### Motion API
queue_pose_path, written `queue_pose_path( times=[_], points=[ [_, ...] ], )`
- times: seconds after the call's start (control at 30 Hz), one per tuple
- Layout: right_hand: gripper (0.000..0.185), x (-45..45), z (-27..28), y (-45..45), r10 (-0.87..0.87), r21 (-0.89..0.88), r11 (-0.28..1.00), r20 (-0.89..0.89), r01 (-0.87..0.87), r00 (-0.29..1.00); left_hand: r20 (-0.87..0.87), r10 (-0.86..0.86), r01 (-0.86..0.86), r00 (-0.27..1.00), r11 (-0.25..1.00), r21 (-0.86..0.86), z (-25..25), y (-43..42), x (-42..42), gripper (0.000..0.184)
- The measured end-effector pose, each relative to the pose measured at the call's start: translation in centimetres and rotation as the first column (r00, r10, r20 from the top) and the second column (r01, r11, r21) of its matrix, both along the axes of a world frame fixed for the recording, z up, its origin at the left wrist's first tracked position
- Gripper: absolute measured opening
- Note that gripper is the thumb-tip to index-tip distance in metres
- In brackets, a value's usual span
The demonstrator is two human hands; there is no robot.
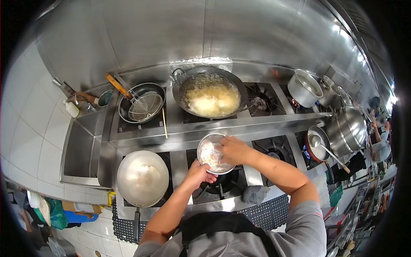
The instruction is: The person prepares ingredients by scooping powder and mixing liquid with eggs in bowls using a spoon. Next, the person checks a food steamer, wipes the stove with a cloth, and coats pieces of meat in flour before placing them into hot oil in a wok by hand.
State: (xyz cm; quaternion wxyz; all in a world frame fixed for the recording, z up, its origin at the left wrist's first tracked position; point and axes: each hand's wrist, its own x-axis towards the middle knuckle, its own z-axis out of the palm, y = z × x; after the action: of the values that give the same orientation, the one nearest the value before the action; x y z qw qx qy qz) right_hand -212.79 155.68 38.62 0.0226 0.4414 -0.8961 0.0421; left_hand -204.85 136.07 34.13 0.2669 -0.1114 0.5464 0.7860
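A metal mixing bowl (203, 166) with white, flour-coated food pieces (209, 155) in it is held over the front middle burner. My left hand (198, 173) grips the bowl's near left rim, its thumb over the edge. Over the bowl's right side, my right hand (234, 150) reaches in with curled fingers against the coated food. Its fingertips are partly hidden, and what they pinch is too small to tell. Behind the bowl, a large black wok (176, 92) holds bubbling oil with pale golden food frying in it.
A pale frying pan (143, 177) sits front left. Behind it, a dark wok (124, 112) carries a mesh strainer (146, 106), with a wooden stick (165, 123) alongside. Pots (305, 88) and a red pan with a ladle (314, 141) stand right, some over lit flames. A sink (83, 145) is left.
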Motion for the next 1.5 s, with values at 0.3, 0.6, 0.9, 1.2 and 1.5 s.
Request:
queue_pose_path(
  times=[0.3, 0.6, 0.9, 1.2, 1.5],
  points=[
    [0.046, 2.2, -1.1, -0.7, -0.018, -0.002, 1.0, -0.092, 0.018, 0.996, -0.011, -0.028, 0.027, 1.0, 0.997, -0.077, -0.4, 1.8, 0.0, 0.039],
    [0.019, 0.2, -0.8, -2.2, 0.019, -0.117, 0.992, -0.177, -0.04, 0.984, -0.07, -0.017, 0.009, 0.997, 0.994, -0.107, 0.8, 1.2, -1.4, 0.041],
    [0.016, -3.3, 0.0, -2.4, 0.076, -0.108, 0.991, -0.043, -0.08, 0.996, 0.003, 0.042, -0.041, 0.999, 0.999, -0.035, -0.1, -0.3, -3.4, 0.032],
    [0.014, -7.7, 7.5, -1.4, 0.066, -0.328, 0.944, 0.104, -0.028, 0.992, 0.01, 0.06, -0.06, 0.998, 0.998, 0.004, 1.5, -1.4, -6.3, 0.035],
    [0.014, -14.1, 16.1, -1.9, 0.021, -0.418, 0.908, 0.091, 0.019, 0.996, -0.073, 0.071, -0.067, 0.995, 0.996, 0.053, 4.5, -1.4, -10.5, 0.035]
  ],
)
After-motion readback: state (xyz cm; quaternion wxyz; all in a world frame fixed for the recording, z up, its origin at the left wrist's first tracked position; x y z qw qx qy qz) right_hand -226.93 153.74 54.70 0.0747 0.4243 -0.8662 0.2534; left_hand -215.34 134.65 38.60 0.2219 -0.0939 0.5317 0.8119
